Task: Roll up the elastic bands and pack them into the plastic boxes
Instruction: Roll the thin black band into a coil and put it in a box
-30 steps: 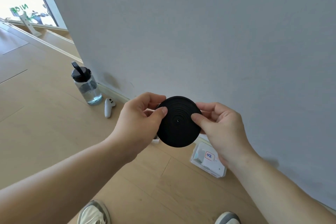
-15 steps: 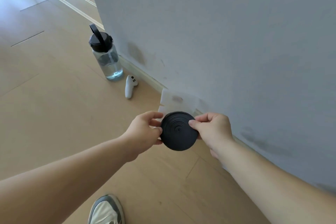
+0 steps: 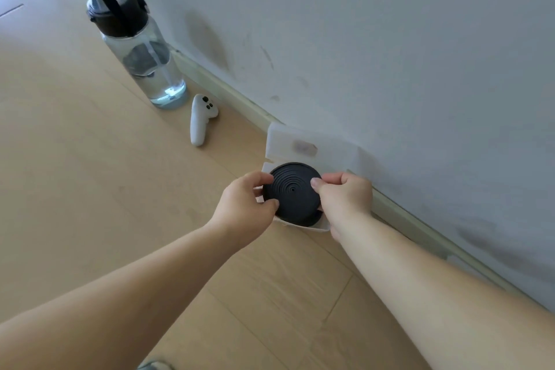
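A black elastic band rolled into a flat spiral disc is held between both hands low over the floor. My left hand pinches its left edge with thumb and fingers. My right hand pinches its right edge. Under the roll lies an open translucent plastic box, mostly hidden by the roll and hands; the roll's lower edge sits at or inside its rim. The box's lid stands up against the wall behind it.
A grey wall with a baseboard runs diagonally on the right. A clear water bottle with a black cap stands by it, and a white handheld controller lies beside the bottle on the wooden floor.
Both hands have lowered the rolled band from mid-air down to the open box by the wall. The view has tilted down and closer to the floor.
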